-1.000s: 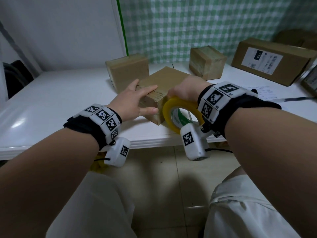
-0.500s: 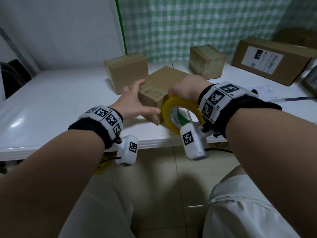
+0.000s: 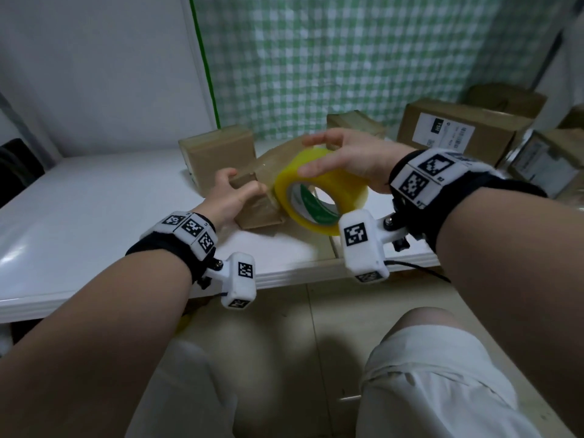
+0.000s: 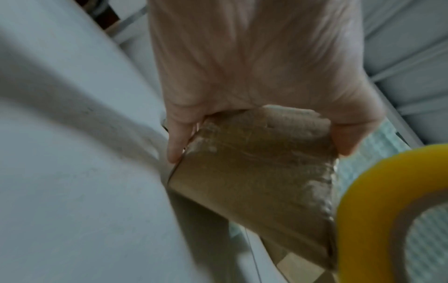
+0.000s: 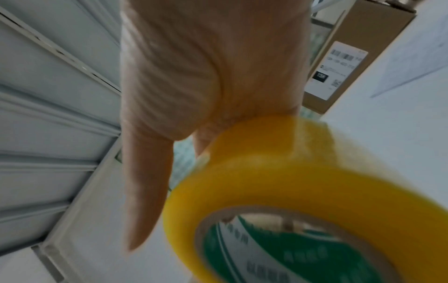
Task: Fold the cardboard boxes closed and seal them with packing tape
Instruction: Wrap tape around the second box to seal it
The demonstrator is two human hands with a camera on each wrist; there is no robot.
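A small brown cardboard box (image 3: 257,213) with its flaps closed lies near the front edge of the white table (image 3: 94,210). My left hand (image 3: 235,192) grips its near left corner, thumb on one side and fingers (image 4: 177,145) on the other. Clear tape shows wrinkled along the box's edge (image 4: 320,191). My right hand (image 3: 328,156) holds a yellow roll of packing tape (image 3: 319,197) from above, fingers curled over its rim, just right of the box and raised off the table. Up close in the right wrist view the roll (image 5: 290,181) shows its green inner label.
A closed box (image 3: 218,156) stands behind the left hand and another (image 3: 354,124) behind the right. A long box with a white label (image 3: 458,134) and further boxes (image 3: 550,159) fill the back right. Checked green cloth hangs behind.
My right hand has lifted the tape roll up from the box's front edge. My left hand went from lying flat on the box's top to gripping its corner.
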